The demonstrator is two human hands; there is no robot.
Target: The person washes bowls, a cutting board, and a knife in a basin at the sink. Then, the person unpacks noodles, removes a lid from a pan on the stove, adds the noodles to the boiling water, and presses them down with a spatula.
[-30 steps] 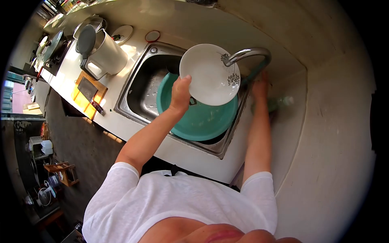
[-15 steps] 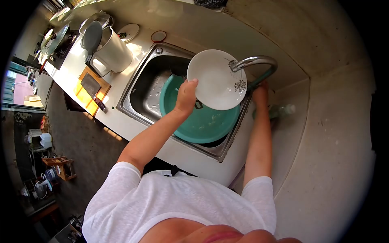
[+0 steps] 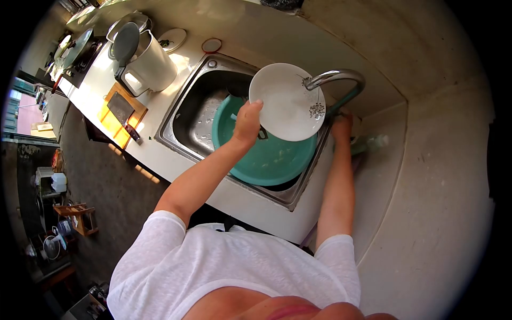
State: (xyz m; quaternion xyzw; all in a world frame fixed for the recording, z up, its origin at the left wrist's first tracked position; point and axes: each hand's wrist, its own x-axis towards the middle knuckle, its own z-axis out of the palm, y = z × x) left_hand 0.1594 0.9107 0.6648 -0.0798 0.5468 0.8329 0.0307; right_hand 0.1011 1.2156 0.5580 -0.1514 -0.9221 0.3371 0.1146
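Note:
A white plate (image 3: 288,101) with a dark floral print is tilted under the curved metal faucet (image 3: 341,77), above the sink. My left hand (image 3: 248,122) grips its left rim, thumb on the upper face. Below the plate, a round turquoise basin (image 3: 272,165) holding some water sits in the steel sink (image 3: 194,98). Beside the faucet's base is my right hand (image 3: 342,128); its fingers are mostly hidden, so I cannot tell whether it grips anything there. Something dark, partly covered by the plate, shows in the basin.
Left of the sink, a cleaver (image 3: 121,109) lies on a wooden cutting board (image 3: 140,111), near a large white pitcher (image 3: 154,64) with its dark lid raised. A red-rimmed lid (image 3: 212,46) lies behind the sink. A greenish clear bottle (image 3: 370,144) is right of my right forearm.
The plate has shifted slightly up and right in view, still in my left hand. My right hand has moved slightly down from the faucet's base.

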